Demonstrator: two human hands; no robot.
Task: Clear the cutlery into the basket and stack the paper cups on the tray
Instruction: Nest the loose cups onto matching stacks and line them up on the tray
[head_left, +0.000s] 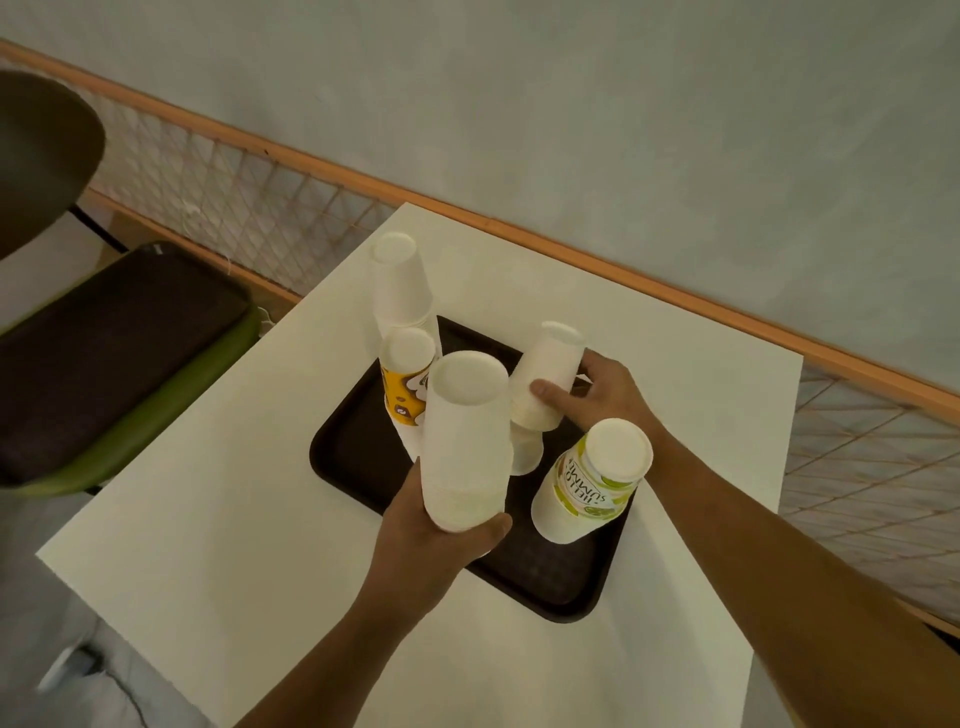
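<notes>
the left grip (441, 540) comes up from the near edge of the bench (208, 571) on a bare forearm, back of the hand toward the camera. its fingers and thumb are curled tight round the wide rim end of a nested stack (465, 441) of plain white paper cups, held base-up and tilted over the near left part of the tray (550, 587). the right grip (602, 400) reaches in from the bench's near right corner on a long, nearly straight forearm. its thumb lies on the near side of a single white cup (545, 374) and its fingers wrap the far side, clamped on it. that cup is upside down, leans toward the far right, and sits over a lower white cup (524, 454) around the middle of the tray. a tall white stack (402, 280) stands at the tray's far left corner, with a shorter yellow-printed stack (402, 384) just in front of it. a lime-printed cup (587, 483) stands inverted by the tray's right edge, in front of the right forearm. all the cups are matte paper, tapered, with round recessed bases. the tray is dark brown, rectangular with rounded corners, a raised lip and a finely grained floor, and it lies mid-bench. the bench top is smooth, flat white with square corners. a wooden rail (675, 291) over wire mesh runs along its far edge, and a green moulded chair (171, 410) with a dark cushion sits off its left edge.
</notes>
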